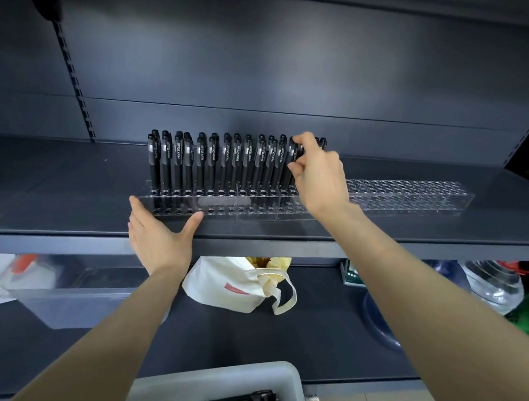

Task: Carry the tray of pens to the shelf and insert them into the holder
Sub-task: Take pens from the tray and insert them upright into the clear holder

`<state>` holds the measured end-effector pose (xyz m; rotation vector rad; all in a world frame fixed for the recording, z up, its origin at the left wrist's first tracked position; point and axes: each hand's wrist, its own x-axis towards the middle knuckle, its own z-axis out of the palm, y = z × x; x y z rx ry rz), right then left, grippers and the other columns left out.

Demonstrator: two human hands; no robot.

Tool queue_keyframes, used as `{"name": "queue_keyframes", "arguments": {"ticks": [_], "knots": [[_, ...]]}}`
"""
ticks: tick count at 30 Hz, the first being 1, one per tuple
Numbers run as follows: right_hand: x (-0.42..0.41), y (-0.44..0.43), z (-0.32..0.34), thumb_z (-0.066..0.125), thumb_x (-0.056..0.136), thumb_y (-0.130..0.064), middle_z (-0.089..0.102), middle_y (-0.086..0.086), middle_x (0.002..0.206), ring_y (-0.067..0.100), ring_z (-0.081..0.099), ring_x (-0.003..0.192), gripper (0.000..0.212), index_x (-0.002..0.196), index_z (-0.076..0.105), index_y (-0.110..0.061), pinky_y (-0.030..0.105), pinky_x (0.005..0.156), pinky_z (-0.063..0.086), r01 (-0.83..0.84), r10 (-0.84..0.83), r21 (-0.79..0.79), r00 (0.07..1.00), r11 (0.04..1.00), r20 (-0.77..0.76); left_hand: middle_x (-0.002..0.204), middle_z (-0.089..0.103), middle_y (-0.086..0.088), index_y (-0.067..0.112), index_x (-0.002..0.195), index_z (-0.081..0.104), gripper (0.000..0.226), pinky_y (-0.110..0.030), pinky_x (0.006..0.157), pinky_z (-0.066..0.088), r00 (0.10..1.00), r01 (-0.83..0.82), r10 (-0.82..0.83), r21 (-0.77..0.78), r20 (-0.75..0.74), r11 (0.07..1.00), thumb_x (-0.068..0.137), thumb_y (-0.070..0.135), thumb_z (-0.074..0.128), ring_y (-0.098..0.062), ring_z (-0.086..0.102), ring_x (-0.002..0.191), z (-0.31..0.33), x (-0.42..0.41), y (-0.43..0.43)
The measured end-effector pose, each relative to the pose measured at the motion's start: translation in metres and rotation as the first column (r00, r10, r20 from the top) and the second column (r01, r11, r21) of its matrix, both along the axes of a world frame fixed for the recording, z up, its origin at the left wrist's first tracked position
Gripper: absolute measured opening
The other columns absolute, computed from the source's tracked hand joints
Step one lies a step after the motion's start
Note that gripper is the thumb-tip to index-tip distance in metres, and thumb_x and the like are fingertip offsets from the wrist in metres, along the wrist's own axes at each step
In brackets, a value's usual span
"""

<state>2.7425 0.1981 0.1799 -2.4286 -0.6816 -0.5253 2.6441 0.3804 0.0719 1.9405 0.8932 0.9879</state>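
Dark shelf [61, 187] bears the holder [417, 192], left hand [157, 239] spread against it, right hand [322, 175] pinching a half-hidden pen [292, 147].

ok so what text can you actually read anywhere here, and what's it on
"TEST 2": white print running up the black pens standing in the clear holder; the smaller print after it is too small to read.
Red label on the white bag: blurred, unreadable.
Dark box right of the bag: print too small to read.
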Motion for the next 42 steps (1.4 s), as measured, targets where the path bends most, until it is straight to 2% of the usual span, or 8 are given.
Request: {"name": "queue_keyframes", "arguments": {"ticks": [7, 10, 17, 25, 29, 32, 37, 42], "knots": [[-0.025, -0.01, -0.013, 0.052, 0.093, -0.007, 0.067, 0.01, 0.095, 0.029, 0.062, 0.087, 0.042, 0.134, 0.041, -0.012, 0.041, 0.079, 0.052, -0.002, 0.002, 0.097, 1.0, 0.995, 0.0, 0.157, 0.007, -0.007, 0.007, 0.149, 0.003, 0.098, -0.032, 0.116, 0.012, 0.985, 0.171, -0.169, 0.045, -0.04, 0.984, 0.083, 0.038, 0.068, -0.02, 0.009, 0.145, -0.01, -0.044, -0.004], [-0.052, -0.013, -0.036, 0.054, 0.092, -0.008, 0.069, 0.008, 0.094, 0.026, 0.063, 0.085, 0.039, 0.13, 0.046, -0.011, 0.038, 0.076, 0.052, -0.007, 0.008, 0.127, 1.0, 0.992, -0.009, 0.155, 0.014, -0.009, 0.004, 0.148, 0.014, 0.088, -0.025, 0.11, 0.015, 0.969, 0.227, -0.214, 0.097, -0.124, 0.969, 0.084, 0.033, 0.067, -0.02, 0.014, 0.142, -0.033, -0.088, -0.014], [-0.145, -0.015, -0.155, 0.056, 0.089, -0.011, 0.07, 0.004, 0.095, 0.027, 0.063, 0.087, 0.033, 0.122, 0.052, -0.012, 0.038, 0.074, 0.05, 0.002, 0.032, 0.108, 0.949, 0.994, -0.314, 0.144, 0.032, -0.011, 0.003, 0.141, 0.032, 0.075, -0.042, 0.107, 0.032, 0.854, 0.293, -0.255, 0.016, -0.453, 0.956, 0.083, 0.034, 0.068, -0.027, 0.032, 0.132, -0.112, -0.201, -0.035], [-0.251, -0.029, -0.283, 0.057, 0.09, -0.013, 0.067, 0.009, 0.095, 0.028, 0.064, 0.089, 0.029, 0.119, 0.055, -0.01, 0.039, 0.08, 0.052, -0.008, -0.024, -0.042, 0.698, 0.999, -0.716, 0.132, 0.04, -0.038, -0.016, 0.13, 0.039, 0.087, -0.056, 0.095, 0.041, 0.659, 0.271, -0.239, -0.072, -0.713, 0.96, 0.067, 0.025, 0.084, -0.053, 0.043, 0.119, -0.186, -0.289, -0.057], [-0.278, -0.027, -0.311, 0.06, 0.092, -0.02, 0.055, 0.016, 0.128, 0.029, 0.052, 0.12, 0.049, 0.135, 0.043, -0.004, 0.035, 0.101, 0.041, -0.053, -0.044, -0.081, 0.502, 0.995, -0.864, 0.15, 0.015, -0.031, -0.011, 0.143, 0.015, 0.092, -0.046, 0.113, 0.02, 0.638, 0.186, -0.207, -0.112, -0.742, 0.976, 0.084, 0.037, 0.066, -0.043, 0.017, 0.139, -0.197, -0.293, -0.063], [-0.286, -0.019, -0.325, 0.055, 0.094, -0.027, 0.04, 0.015, 0.143, 0.029, 0.039, 0.132, 0.057, 0.141, 0.034, -0.002, 0.031, 0.106, 0.032, -0.087, -0.09, -0.129, 0.364, 0.988, -0.927, 0.149, 0.022, -0.029, -0.008, 0.145, 0.013, 0.092, -0.048, 0.104, 0.032, 0.631, 0.133, -0.198, -0.147, -0.75, 0.98, 0.085, 0.04, 0.063, -0.044, 0.032, 0.13, -0.205, -0.294, -0.063], [-0.29, -0.002, -0.34, 0.053, 0.094, -0.034, 0.038, 0.011, 0.137, 0.03, 0.049, 0.12, 0.052, 0.136, 0.038, -0.007, 0.031, 0.098, 0.041, -0.119, -0.148, -0.197, 0.333, 0.973, -0.931, 0.144, 0.031, -0.026, -0.007, 0.144, 0.016, 0.091, -0.049, 0.091, 0.042, 0.616, 0.129, -0.166, -0.11, -0.77, 0.986, 0.084, 0.043, 0.063, -0.044, 0.041, 0.119, -0.209, -0.292, -0.063], [-0.293, 0.005, -0.349, 0.055, 0.094, -0.022, 0.058, 0.008, 0.115, 0.023, 0.059, 0.092, 0.031, 0.118, 0.046, -0.005, 0.029, 0.071, 0.046, -0.078, -0.139, -0.174, 0.337, 0.982, -0.931, 0.141, 0.035, -0.026, -0.008, 0.143, 0.019, 0.091, -0.049, 0.087, 0.043, 0.616, 0.123, -0.164, -0.111, -0.77, 0.986, 0.083, 0.045, 0.063, -0.044, 0.044, 0.116, -0.212, -0.292, -0.064]]}}
